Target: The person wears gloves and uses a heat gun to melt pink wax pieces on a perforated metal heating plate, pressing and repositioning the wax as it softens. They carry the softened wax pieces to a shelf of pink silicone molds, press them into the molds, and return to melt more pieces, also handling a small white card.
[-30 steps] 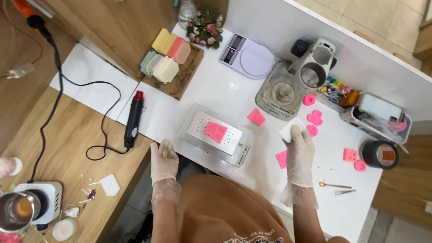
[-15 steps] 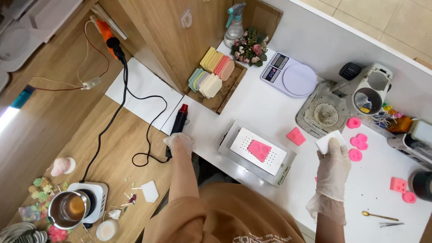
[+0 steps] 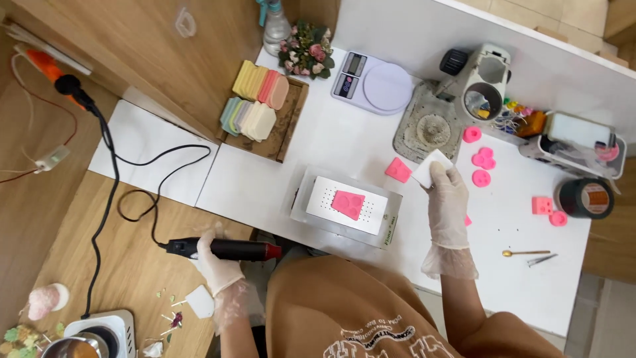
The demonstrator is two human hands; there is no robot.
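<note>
The left hand [image 3: 215,265], gloved, is gripping a black heat gun [image 3: 222,249] with a red tip, holding it level at the near edge of the wooden table [image 3: 132,265]. A pink mould [image 3: 348,203] is lying on the perforated white tray [image 3: 344,207] in the middle. The right hand [image 3: 447,209] is pinching a white square piece [image 3: 430,168] just beside the grey stone base [image 3: 429,129].
</note>
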